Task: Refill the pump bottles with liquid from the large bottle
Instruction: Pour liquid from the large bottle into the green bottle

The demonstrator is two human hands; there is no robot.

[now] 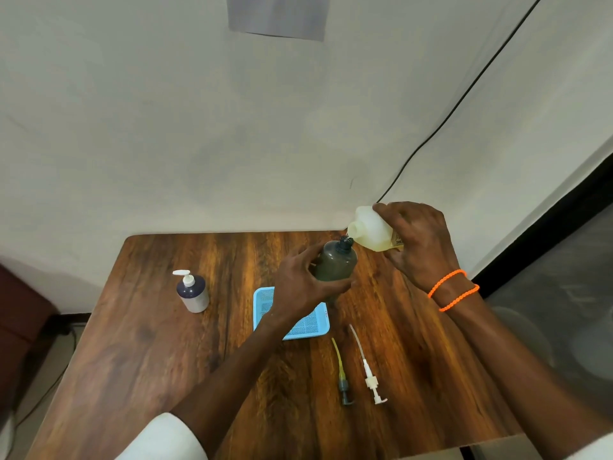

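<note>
My left hand grips a dark grey pump bottle with its pump off, held above the blue basket. My right hand holds the large translucent bottle of yellowish liquid, tipped to the left, its open mouth right at the dark bottle's neck. Two removed pump heads lie on the table nearer me: a dark one with a yellowish tube and a white one. A third pump bottle, white and dark blue with its pump on, stands at the left.
A blue mesh basket sits on the wooden table under my left wrist. The wall runs close behind the table's far edge, with a black cable hanging down at the right. The table's right edge lies near my right forearm.
</note>
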